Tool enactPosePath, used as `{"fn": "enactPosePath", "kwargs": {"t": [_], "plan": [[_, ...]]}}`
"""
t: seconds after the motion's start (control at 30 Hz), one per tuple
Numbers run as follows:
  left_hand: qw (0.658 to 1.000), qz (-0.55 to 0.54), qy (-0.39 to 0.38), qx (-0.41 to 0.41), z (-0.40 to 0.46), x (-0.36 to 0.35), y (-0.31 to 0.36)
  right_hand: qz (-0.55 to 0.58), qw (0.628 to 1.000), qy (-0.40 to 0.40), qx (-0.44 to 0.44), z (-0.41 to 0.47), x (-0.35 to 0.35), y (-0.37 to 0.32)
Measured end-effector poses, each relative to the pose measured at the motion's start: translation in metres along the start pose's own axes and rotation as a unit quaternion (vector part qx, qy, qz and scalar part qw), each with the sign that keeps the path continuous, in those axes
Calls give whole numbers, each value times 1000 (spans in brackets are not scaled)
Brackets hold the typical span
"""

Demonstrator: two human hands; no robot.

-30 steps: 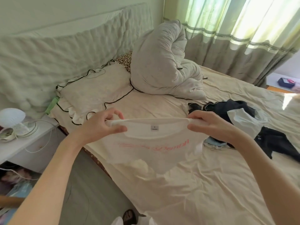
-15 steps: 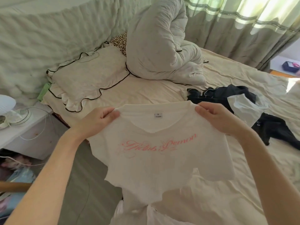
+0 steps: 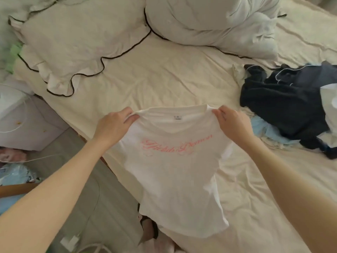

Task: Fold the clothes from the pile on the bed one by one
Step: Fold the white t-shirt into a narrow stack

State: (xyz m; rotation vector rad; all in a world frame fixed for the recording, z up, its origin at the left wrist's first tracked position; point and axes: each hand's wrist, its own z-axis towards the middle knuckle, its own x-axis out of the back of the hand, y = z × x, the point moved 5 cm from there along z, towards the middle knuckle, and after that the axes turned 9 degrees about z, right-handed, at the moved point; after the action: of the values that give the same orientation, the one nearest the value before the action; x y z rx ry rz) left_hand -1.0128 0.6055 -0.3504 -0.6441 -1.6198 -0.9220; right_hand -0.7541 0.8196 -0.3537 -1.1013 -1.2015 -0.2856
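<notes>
Two hands hold one white T-shirt (image 3: 175, 170) by its shoulders, above the near edge of the bed (image 3: 164, 77). The left hand (image 3: 114, 126) pinches the left shoulder seam between thumb and curled fingers, and the right hand (image 3: 232, 123) does the same at the other side of the neckline. The shirt hangs spread between them, with the pink lettering and the small neck label facing the person, so probably it is held in this way to open it flat and find its shape before it is laid down for folding. Its lower hem hangs over the side of the bed. The pile of clothes (image 3: 290, 106), mostly dark with some pale blue, waits on the sheet just to the right of the right hand. A frilled pillow (image 3: 76, 39) and a rolled duvet (image 3: 218, 21) lie further back.
</notes>
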Motion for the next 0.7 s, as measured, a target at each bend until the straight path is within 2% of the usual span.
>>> {"fn": "enactPosePath", "kwargs": {"t": [0.23,0.3,0.37,0.47,0.53,0.63,0.7], "plan": [[998,22,66,-1,121,-83,-16,-97,993,59,-13,89,-70,58],[998,-33,52,17,141,-115,-19,-102,992,65,-39,101,-90,76],[990,-135,16,32,150,-145,-23,-91,992,62,-59,106,-111,89],[970,-233,-9,74,142,-168,-39,-82,991,52,-96,95,-135,94],[946,-301,-25,121,131,-173,-59,-79,993,54,-74,76,-150,81],[890,-403,-113,179,109,-182,-85,-27,999,22,-9,36,-187,38],[870,-422,-175,184,93,-193,-87,-6,1000,-23,5,4,-220,12]]}}
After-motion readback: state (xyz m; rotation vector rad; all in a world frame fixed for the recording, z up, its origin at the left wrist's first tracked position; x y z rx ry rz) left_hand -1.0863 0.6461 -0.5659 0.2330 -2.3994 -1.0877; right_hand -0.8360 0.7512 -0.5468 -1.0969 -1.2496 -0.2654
